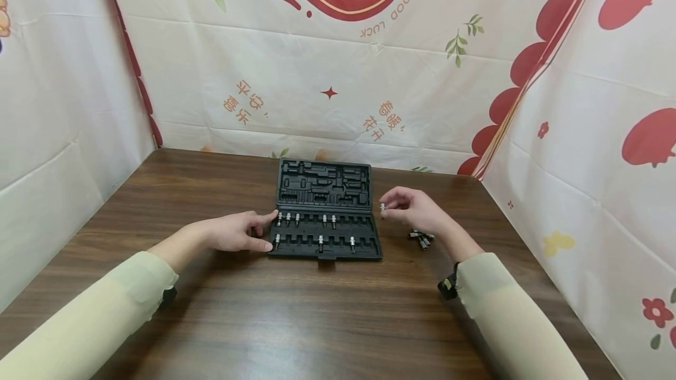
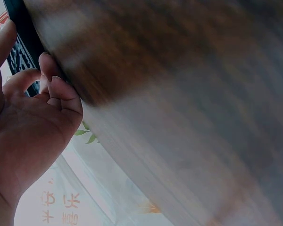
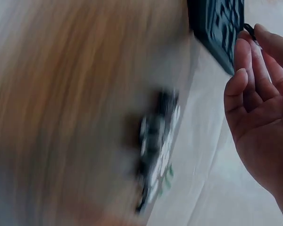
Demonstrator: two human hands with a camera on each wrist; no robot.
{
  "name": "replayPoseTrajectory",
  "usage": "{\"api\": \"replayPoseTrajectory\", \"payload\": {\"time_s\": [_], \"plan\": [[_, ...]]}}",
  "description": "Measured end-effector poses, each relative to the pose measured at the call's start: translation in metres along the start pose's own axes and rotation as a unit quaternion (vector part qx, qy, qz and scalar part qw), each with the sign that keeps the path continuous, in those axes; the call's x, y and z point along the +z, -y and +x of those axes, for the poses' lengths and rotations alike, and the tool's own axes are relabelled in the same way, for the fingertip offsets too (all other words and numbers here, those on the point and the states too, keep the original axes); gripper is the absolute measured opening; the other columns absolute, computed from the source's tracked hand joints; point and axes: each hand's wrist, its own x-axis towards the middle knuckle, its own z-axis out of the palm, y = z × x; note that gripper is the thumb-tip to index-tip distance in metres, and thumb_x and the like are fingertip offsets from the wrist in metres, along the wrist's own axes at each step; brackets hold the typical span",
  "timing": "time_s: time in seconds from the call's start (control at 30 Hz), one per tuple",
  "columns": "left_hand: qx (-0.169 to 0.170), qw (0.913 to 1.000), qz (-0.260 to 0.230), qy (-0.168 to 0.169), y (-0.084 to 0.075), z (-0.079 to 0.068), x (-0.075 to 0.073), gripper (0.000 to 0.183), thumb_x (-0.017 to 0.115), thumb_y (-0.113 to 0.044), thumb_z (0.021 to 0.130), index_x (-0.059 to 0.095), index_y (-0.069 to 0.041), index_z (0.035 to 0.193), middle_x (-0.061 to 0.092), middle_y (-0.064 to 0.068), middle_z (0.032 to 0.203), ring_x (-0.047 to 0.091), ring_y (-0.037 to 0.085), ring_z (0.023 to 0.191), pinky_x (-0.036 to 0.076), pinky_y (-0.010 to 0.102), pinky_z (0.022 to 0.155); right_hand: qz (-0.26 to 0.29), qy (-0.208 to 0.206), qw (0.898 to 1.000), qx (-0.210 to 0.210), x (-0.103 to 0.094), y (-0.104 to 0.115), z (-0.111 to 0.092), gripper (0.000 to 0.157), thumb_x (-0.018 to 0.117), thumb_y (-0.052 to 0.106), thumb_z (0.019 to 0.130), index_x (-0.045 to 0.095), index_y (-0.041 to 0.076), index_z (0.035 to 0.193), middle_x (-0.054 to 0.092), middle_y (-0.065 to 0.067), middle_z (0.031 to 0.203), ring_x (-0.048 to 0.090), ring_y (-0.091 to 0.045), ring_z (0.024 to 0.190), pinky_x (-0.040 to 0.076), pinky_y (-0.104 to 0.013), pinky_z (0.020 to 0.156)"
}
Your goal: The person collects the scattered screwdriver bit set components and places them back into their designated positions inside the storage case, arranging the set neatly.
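Note:
A black socket case (image 1: 326, 227) lies open on the table, several silver-topped bit sockets (image 1: 320, 243) standing in its slots. My left hand (image 1: 237, 231) is at the case's left edge, index finger and thumb extended against it; its other fingers bend inward in the left wrist view. Just right of the case, my right hand (image 1: 414, 211) pinches a bit socket (image 1: 382, 207) between thumb and fingers above the table. Only its dark end (image 3: 249, 30) shows in the right wrist view. Several loose bit sockets (image 1: 422, 239) lie in a pile below the right hand.
The case lid (image 1: 324, 183) is raised behind the tray, its molded inside showing. A brown wood-grain table (image 1: 296, 315) runs beneath everything. Printed cloth (image 1: 317, 63) hangs at the back and both sides.

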Motion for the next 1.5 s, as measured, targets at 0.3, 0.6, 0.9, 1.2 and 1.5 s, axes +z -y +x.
{"api": "replayPoseTrajectory", "payload": {"time_s": [0.3, 0.6, 0.9, 1.2, 1.5], "plan": [[-0.001, 1.0000, -0.005, 0.004, 0.000, 0.000, 0.000, 0.092, 0.074, -0.047, 0.105, 0.026, -0.012, 0.176, 0.059, 0.014, 0.128, 0.055, 0.021, 0.098, 0.046, 0.038, 0.088, 0.031, 0.043, 0.998, -0.031, 0.043, 0.037, 0.024, 0.032, 0.079, 0.016, 0.103, 0.071, 0.002, 0.131, 0.078, -0.008, 0.110, 0.073, -0.019, 0.099, 0.060, -0.037, 0.088], [0.002, 1.0000, -0.005, 0.004, 0.000, 0.000, -0.001, 0.093, 0.074, -0.046, 0.105, 0.025, -0.012, 0.176, 0.059, 0.014, 0.128, 0.054, 0.021, 0.097, 0.045, 0.038, 0.088, 0.025, 0.058, 0.996, -0.061, 0.069, 0.059, 0.047, 0.026, 0.081, 0.013, 0.102, 0.074, 0.004, 0.126, 0.079, -0.006, 0.107, 0.072, -0.017, 0.094, 0.057, -0.034, 0.084], [0.000, 1.0000, -0.001, 0.002, 0.000, 0.001, -0.001, 0.092, 0.074, -0.047, 0.105, 0.026, -0.012, 0.176, 0.059, 0.014, 0.128, 0.055, 0.021, 0.100, 0.045, 0.039, 0.090, 0.003, 0.073, 0.994, -0.079, 0.084, 0.066, 0.061, 0.024, 0.082, 0.018, 0.101, 0.075, 0.008, 0.121, 0.079, -0.004, 0.110, 0.073, -0.014, 0.097, 0.058, -0.034, 0.087], [-0.005, 1.0000, -0.003, 0.002, 0.000, 0.000, 0.000, 0.091, 0.074, -0.048, 0.105, 0.028, -0.013, 0.175, 0.060, 0.014, 0.129, 0.057, 0.022, 0.102, 0.047, 0.040, 0.091, -0.009, 0.081, 0.994, -0.073, 0.096, 0.070, 0.070, 0.020, 0.082, 0.019, 0.101, 0.075, 0.010, 0.117, 0.079, -0.003, 0.108, 0.072, -0.014, 0.095, 0.058, -0.033, 0.082], [0.000, 1.0000, -0.003, -0.003, 0.001, 0.001, 0.000, 0.091, 0.075, -0.047, 0.104, 0.029, -0.012, 0.175, 0.061, 0.014, 0.126, 0.057, 0.022, 0.102, 0.046, 0.039, 0.091, -0.033, 0.091, 0.993, -0.066, 0.107, 0.072, 0.076, 0.016, 0.084, 0.018, 0.099, 0.076, 0.012, 0.112, 0.078, -0.002, 0.106, 0.070, -0.013, 0.097, 0.057, -0.034, 0.088]]}}
